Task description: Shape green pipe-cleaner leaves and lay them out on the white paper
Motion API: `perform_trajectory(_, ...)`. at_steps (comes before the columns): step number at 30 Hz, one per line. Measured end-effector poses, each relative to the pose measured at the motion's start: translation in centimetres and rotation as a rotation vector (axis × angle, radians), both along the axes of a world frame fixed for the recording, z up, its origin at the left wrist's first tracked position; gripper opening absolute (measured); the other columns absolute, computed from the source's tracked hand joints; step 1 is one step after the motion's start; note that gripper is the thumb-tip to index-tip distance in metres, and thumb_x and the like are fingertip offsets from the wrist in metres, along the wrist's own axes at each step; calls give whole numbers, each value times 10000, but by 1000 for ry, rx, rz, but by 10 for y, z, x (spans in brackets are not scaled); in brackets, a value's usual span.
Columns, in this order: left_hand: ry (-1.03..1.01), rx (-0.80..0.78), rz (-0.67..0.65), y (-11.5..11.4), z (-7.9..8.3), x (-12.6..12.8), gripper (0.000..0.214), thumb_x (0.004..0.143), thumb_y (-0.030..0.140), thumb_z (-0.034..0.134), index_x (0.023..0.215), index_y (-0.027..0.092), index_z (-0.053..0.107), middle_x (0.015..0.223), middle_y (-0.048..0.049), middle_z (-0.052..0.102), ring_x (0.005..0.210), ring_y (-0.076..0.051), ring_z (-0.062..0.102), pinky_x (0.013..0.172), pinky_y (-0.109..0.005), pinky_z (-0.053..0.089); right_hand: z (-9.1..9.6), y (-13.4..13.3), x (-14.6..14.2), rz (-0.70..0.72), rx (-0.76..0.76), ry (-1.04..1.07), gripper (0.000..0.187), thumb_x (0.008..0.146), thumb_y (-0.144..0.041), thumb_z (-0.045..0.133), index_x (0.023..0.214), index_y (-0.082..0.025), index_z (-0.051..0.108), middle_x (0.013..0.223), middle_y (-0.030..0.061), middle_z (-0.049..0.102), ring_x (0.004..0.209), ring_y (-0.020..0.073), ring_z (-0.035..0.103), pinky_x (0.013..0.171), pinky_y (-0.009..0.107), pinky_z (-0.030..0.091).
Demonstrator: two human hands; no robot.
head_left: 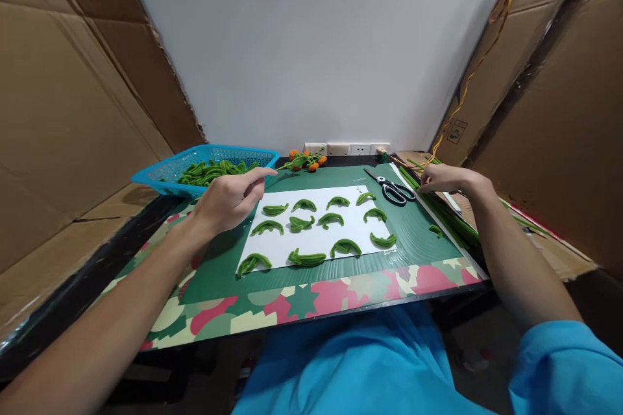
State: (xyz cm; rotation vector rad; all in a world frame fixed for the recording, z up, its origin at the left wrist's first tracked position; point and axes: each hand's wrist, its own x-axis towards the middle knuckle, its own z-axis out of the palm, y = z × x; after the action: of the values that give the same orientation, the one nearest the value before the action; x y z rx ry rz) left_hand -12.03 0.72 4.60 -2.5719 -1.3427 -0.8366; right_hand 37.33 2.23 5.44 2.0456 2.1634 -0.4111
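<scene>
My left hand point(236, 198) hovers over the left edge of a white sheet point(318, 235), index finger stretched out, thumb apart, other fingers curled. Its fingertip meets the stem of orange flowers point(315, 163) in view; whether they touch I cannot tell. Curved green fuzzy pieces, seemingly bent chenille stems point(307, 258), lie in rows on the sheet. On the right, my right hand point(440, 178) bends down with closed fingers at a bundle of long green chenille stems point(450, 219); its fingertips are partly hidden. Black-handled scissors point(395, 192) lie open just left of that hand.
At the back left stands a blue basket point(170, 161) heaped with green pieces point(214, 172). A small green scrap point(435, 231) lies on the green mat point(413, 256). Cardboard walls flank the table. Power sockets point(360, 150) and a yellow cord point(467, 87) are at the back.
</scene>
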Motion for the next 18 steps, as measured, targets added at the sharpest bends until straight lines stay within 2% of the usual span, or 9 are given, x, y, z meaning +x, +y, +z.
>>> perform_trajectory(4,-29,9,30,-3,1,-4,443,991,347,420,1258,188,736,710,-9,688,572,-158,581,616,-270,436,-5,1,-2,27,-9,-30,113,886,-225,666,847,-133,719,798,55,656,589,131,546,483,235,372)
perform_trajectory(8,-33,33,34,-7,2,-1,435,983,326,429,1245,180,744,700,-3,688,549,-144,564,601,-262,435,-14,5,-4,41,-18,-72,106,825,-166,670,721,-143,669,673,18,576,527,123,494,470,248,344)
perform_trajectory(12,-22,94,-15,-12,1,5,428,993,298,426,1226,165,760,656,6,676,519,-131,548,579,-253,432,-20,8,-9,50,33,-85,260,752,-137,690,553,-191,530,571,-2,485,528,147,488,492,274,330)
perform_trajectory(18,-5,120,-82,-19,-1,9,412,982,263,440,1210,145,762,673,-5,700,506,-123,549,558,-251,439,-17,6,-7,41,171,14,396,712,-134,717,486,-230,406,510,2,461,496,161,471,487,294,332)
